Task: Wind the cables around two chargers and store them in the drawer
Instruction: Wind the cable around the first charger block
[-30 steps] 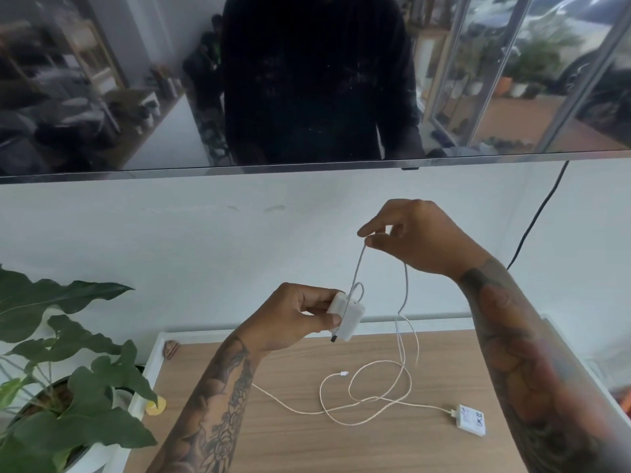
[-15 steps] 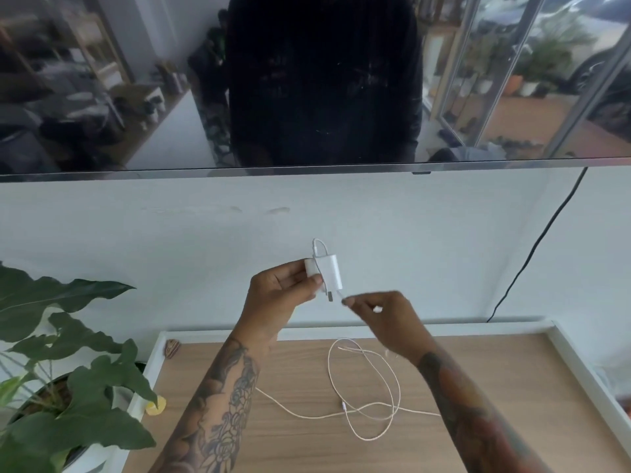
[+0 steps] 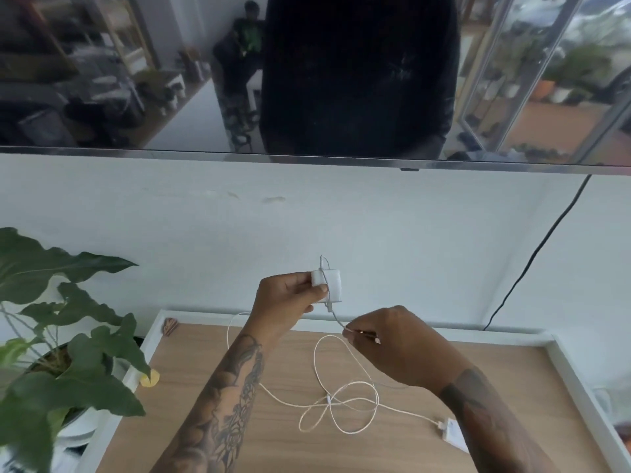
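Below both hands lies the worktop (image 3: 444, 377), wood with a white rim. Left of them stands a plant (image 3: 61, 336). Left hand (image 3: 286, 302) is raised, closed on a charger (image 3: 329, 285) — cable (image 3: 336, 319) running down to the right hand (image 3: 399, 346), which pinches it. Slack loops lie under the hands, beside a second charger (image 3: 452, 435) by the right forearm.

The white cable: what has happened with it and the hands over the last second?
The right hand came down from above the charger to below it, pinching the cable and laying a turn around it. The left hand lifted the charger slightly. The second charger and the loose loops stayed on the tabletop.
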